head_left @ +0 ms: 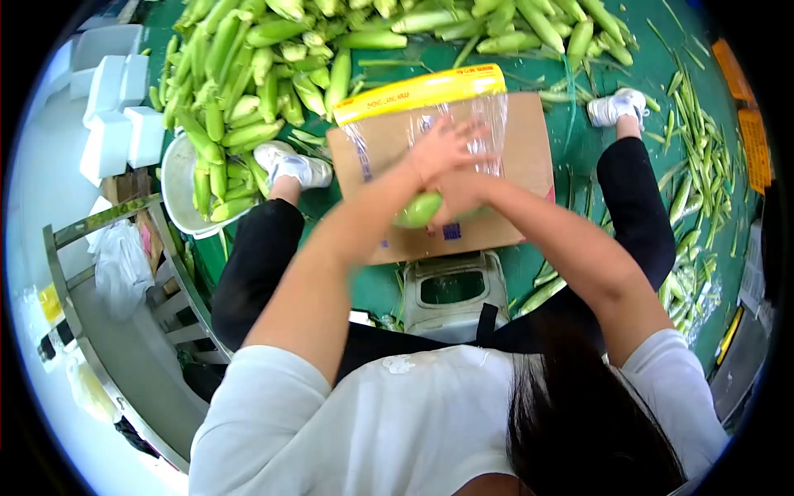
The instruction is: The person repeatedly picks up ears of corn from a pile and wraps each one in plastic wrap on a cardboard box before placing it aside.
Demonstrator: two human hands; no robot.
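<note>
Over the cardboard box, my forearms cross at the hands. My left hand (451,151) has its fingers spread above the clear plastic film (490,124), which comes from a yellow wrap box (422,93) along the far edge of the cardboard (529,140). Close beside and partly under it, my right hand (456,197) is closed around a green corn ear (420,210); its fingers are partly hidden and slightly blurred.
A large pile of green corn (240,66) lies on the green floor beyond the cardboard. A white basin (180,186) holds more ears at left. A stool (455,289), metal frame (91,355), white foam boxes (107,99) and scattered husks (703,140) surround my legs.
</note>
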